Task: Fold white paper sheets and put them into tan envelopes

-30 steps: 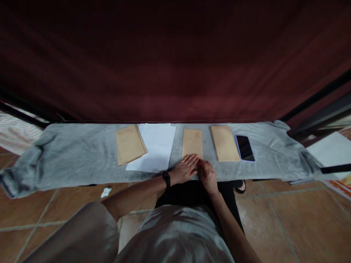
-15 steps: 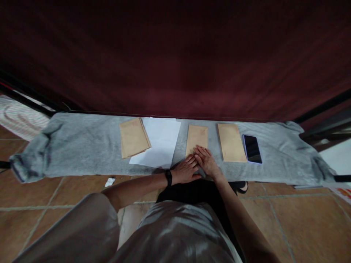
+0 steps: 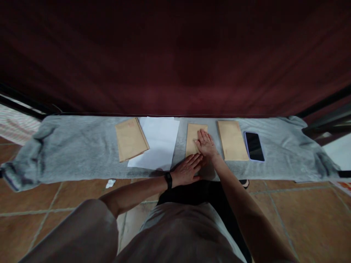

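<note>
A brown paper envelope (image 3: 192, 137) lies upright before me on a grey cloth. My right hand (image 3: 207, 144) rests flat on its right side with fingers stretched forward, covering part of it. At the envelope's near end lies my left hand (image 3: 188, 170), palm down, fingers extended to the right; a dark band sits on that wrist. Neither hand grips anything. To the left, a small stack of brown envelopes (image 3: 131, 139) overlaps white paper sheets (image 3: 159, 140). Another pile of brown envelopes (image 3: 232, 140) lies to the right of my right hand.
A phone (image 3: 254, 146) with a purple case lies beside the right-hand envelopes. The grey cloth (image 3: 79, 146) covers a long narrow surface. Behind it hangs a dark red curtain (image 3: 175, 73). On the tiled floor is a white scrap (image 3: 110, 183).
My right hand has slid forward along the envelope, away from my left hand. My left hand stays at the near end. The camera view has shifted slightly.
</note>
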Tool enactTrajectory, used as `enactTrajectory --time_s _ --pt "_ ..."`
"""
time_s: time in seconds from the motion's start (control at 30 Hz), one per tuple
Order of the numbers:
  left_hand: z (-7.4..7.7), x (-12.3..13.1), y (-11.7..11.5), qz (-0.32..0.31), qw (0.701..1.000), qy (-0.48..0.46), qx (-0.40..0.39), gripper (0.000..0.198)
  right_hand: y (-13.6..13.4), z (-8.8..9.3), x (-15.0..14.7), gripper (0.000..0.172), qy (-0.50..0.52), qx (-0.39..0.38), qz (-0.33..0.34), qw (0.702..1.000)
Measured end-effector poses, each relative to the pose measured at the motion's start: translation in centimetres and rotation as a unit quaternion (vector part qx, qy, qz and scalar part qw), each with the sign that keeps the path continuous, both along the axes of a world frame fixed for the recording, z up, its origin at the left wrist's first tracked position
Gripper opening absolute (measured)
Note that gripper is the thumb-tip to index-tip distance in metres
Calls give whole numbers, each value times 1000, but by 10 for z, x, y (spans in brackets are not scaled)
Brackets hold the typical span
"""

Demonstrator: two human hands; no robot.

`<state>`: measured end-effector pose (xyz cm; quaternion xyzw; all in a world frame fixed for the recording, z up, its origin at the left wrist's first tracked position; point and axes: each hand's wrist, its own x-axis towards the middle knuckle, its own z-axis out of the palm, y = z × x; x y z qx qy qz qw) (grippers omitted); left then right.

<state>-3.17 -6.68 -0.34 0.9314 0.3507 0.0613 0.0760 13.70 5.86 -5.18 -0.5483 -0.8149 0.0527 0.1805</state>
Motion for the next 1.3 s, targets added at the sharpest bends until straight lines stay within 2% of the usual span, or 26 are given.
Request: enactTrajectory --time_s 0.17,0.3,0.53,0.77,1.0,1.13,1.3 --pt "-3 1 -1 2 1000 10 13 71 11 -1 -5 63 -30 17 -39 999" --pt "-6 1 -2 7 1000 9 23 74 5 1 -9 63 -31 39 -55 997" --pt "-9 0 -1 2 999 11 31 74 -17 -2 -14 55 -36 57 20 998" --pt "-6 0 0 2 999 21 29 76 6 -4 -15 62 -18 54 -68 996" --pt "-5 0 0 -1 999 23 23 80 21 2 -16 64 -31 48 -107 993" --pt "-9 -1 0 -2 999 19 29 82 12 4 -13 63 -37 51 -99 993" --pt "-10 -1 -1 0 999 -5 34 76 -15 4 -1 58 -37 40 -50 997"
